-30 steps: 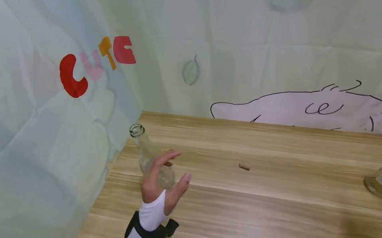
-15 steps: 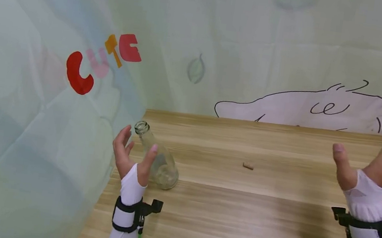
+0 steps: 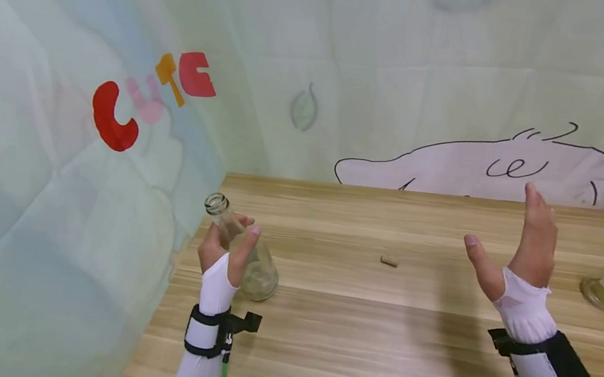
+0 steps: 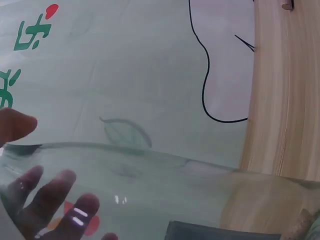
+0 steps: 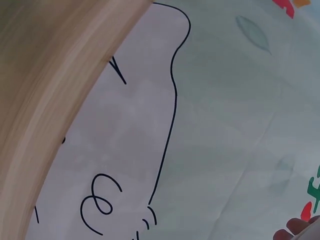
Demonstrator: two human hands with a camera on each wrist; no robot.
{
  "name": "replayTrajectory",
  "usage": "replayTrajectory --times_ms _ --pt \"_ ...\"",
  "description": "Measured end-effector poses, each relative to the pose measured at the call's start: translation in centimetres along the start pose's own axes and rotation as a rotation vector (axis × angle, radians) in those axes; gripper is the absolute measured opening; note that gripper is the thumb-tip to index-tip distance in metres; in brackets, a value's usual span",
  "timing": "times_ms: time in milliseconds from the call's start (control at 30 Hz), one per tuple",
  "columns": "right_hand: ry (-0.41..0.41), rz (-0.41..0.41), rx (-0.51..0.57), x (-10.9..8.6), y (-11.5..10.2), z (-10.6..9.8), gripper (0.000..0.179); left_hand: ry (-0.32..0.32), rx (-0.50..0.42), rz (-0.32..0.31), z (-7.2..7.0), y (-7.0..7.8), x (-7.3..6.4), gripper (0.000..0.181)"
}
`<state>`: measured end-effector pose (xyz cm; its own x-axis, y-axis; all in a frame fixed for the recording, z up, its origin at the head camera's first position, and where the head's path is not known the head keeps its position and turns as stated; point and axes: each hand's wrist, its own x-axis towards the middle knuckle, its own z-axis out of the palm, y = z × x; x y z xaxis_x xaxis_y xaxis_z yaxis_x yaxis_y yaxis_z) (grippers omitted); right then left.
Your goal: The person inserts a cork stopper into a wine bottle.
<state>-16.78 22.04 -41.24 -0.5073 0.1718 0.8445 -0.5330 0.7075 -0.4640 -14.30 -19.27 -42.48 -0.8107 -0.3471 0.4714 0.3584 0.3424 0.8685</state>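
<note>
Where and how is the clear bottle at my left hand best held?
Probably round the narrow upper part, coming from the left: the clear bottle stands upright and tapers toward its mouth, so it should be easier to encircle there, where your left hand curls round it.

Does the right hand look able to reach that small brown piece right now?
Probably yes: the right hand holds nothing, its thumb is spread from the fingers, and no object stands between it and the small brown piece on the table.
</note>
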Motion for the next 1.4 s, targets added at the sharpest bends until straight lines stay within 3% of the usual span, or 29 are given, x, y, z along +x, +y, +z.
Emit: replayTrajectory --times_ms 133,333,433,633,700,800,967,1400 --pt "-0.082 0.028 0.013 -0.9 0.6 0.6 0.090 0.019 0.034 0.000 0.1 -1.6 0.2 0.016" --pt "-0.278 0.241 0.071 -2.0 1.0 1.5 0.095 0.018 0.026 -0.025 0.1 -1.3 0.2 0.016" --pt "-0.345 0.297 0.073 -2.4 1.2 1.9 0.098 0.037 0.005 -0.035 0.4 -0.6 -0.1 0.015" --pt "-0.435 0.304 0.087 -2.9 1.5 2.7 0.096 0.028 -0.008 -0.012 1.4 3.3 -1.7 0.010" --pt "-0.450 0.304 0.095 -3.0 1.5 2.9 0.096 0.005 -0.021 -0.018 1.8 3.9 -2.3 0.009" --pt "-0.457 0.302 0.091 -3.1 1.5 2.9 0.096 -0.035 -0.029 -0.021 2.8 3.5 -3.0 0.009" --pt "-0.480 0.303 0.075 -3.2 1.2 3.1 0.095 -0.114 -0.050 0.049 4.7 2.6 -4.5 0.013" --pt "-0.502 0.291 0.071 -3.9 1.1 3.5 0.091 -0.379 -0.176 0.215 10.3 5.5 -7.9 0.015"
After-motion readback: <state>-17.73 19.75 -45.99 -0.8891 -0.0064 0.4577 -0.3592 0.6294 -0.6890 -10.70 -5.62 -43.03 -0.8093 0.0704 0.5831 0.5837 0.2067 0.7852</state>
